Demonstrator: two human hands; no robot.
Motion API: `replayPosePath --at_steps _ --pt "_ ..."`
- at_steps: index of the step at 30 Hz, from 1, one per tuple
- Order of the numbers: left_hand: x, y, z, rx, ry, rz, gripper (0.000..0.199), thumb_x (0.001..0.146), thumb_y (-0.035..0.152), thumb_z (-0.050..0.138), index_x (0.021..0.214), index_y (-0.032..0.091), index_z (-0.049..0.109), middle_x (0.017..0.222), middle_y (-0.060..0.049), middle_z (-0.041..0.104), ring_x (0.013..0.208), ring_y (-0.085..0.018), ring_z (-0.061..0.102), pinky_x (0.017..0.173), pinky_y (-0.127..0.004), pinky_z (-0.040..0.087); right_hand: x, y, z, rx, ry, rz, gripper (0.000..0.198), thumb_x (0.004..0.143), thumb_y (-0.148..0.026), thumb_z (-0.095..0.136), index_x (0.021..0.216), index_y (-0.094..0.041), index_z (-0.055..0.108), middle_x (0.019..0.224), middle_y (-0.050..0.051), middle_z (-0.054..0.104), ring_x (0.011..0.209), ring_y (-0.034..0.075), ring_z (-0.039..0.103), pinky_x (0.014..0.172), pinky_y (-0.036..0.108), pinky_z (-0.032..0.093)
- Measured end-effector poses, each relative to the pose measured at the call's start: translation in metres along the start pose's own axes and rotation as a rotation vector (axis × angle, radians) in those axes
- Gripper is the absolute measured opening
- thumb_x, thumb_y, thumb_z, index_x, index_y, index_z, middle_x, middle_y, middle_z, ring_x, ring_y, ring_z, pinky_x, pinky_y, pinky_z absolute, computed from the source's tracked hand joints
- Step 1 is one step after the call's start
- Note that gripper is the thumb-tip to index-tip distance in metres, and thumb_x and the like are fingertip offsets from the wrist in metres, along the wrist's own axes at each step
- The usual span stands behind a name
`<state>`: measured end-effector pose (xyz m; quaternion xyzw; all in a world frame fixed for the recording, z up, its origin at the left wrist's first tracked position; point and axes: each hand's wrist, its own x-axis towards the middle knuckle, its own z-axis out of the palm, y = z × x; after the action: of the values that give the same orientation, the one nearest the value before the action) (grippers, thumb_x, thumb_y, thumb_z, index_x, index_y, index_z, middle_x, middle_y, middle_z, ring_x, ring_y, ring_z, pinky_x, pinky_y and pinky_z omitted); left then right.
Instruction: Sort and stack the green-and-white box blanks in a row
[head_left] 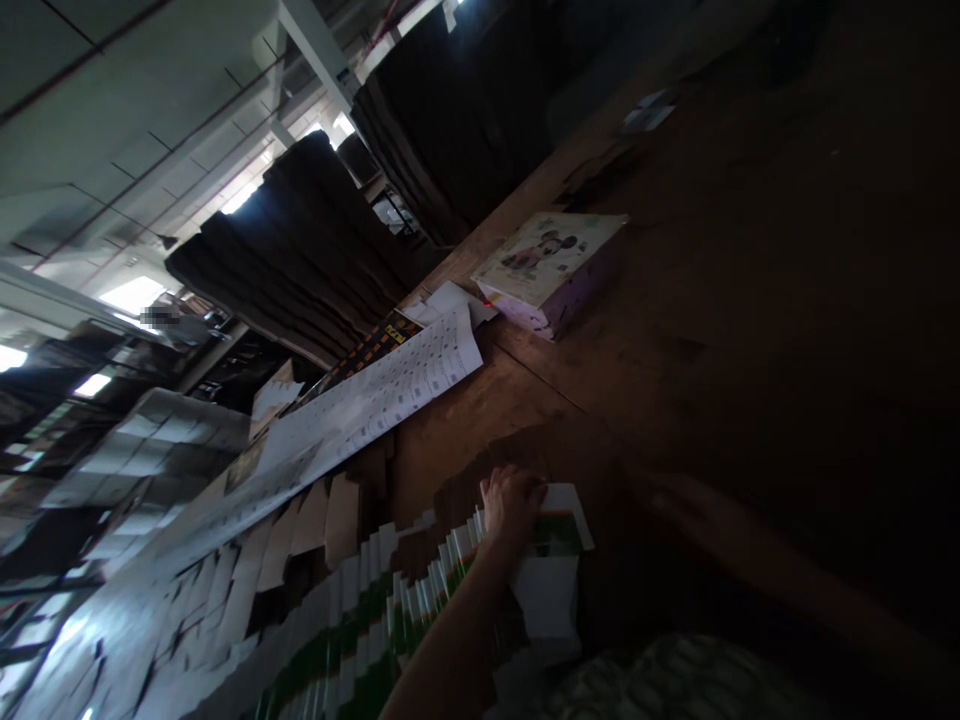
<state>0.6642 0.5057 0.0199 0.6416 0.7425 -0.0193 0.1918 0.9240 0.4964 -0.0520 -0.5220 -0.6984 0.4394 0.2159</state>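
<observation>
The left hand (pixel 514 508) is at the right end of a row of overlapping white-and-green cartons (pixel 367 620), which lies toward the near edge of the table (pixel 442 430); its fingers bend in against the end carton (pixel 559 535), though whether they pinch it I cannot tell; the right hand (pixel 679 497), blurred in shadow, is apart to the right, its finger opening and any hold unclear. Along the table's far edge lies a printed sheet (pixel 390 385); right of it sits a box with a cartoon mouse (pixel 551 260).
</observation>
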Motion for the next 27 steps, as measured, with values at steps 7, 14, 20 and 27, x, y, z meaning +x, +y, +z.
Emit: replayPosePath --at_steps 7,14,20,27 --pt "0.0 0.0 0.009 0.044 -0.003 -0.001 0.015 0.089 0.029 0.058 0.09 0.028 0.073 0.103 -0.001 0.068 0.108 -0.022 0.054 0.092 -0.039 0.036 0.0 0.036 0.11 -0.264 0.002 -0.133 0.061 0.093 -0.06 0.038 0.144 -0.028 0.047 0.161 0.013 0.022 0.146 0.039 0.013 0.111 0.061 0.031" --pt "-0.003 0.007 0.016 0.087 0.022 0.033 0.02 0.089 0.034 0.058 0.106 0.031 0.068 0.114 -0.002 0.063 0.113 -0.024 0.05 0.098 -0.042 0.036 0.003 0.035 0.12 -0.383 0.126 -0.171 0.055 0.093 -0.054 0.043 0.143 -0.032 0.047 0.156 0.012 0.035 0.144 0.04 0.024 0.106 0.061 0.037" --pt "-0.002 0.015 0.019 0.13 -0.021 0.143 0.066 0.08 0.039 0.066 0.141 0.034 0.043 0.145 -0.007 0.044 0.132 -0.03 0.036 0.114 -0.055 0.02 0.011 0.026 0.035 -0.52 -0.019 -0.25 0.042 0.086 -0.037 0.054 0.126 -0.029 0.065 0.145 0.011 0.052 0.132 0.036 0.047 0.1 0.055 0.045" --pt "0.004 0.031 0.024 0.059 -0.089 0.117 0.07 0.077 0.024 0.062 0.143 0.036 0.041 0.148 -0.006 0.041 0.139 -0.029 0.031 0.117 -0.062 0.009 -0.005 0.049 -0.052 -0.55 0.141 0.014 0.057 0.073 -0.019 0.052 0.128 -0.018 0.064 0.136 0.02 0.059 0.125 0.041 0.053 0.095 0.055 0.048"
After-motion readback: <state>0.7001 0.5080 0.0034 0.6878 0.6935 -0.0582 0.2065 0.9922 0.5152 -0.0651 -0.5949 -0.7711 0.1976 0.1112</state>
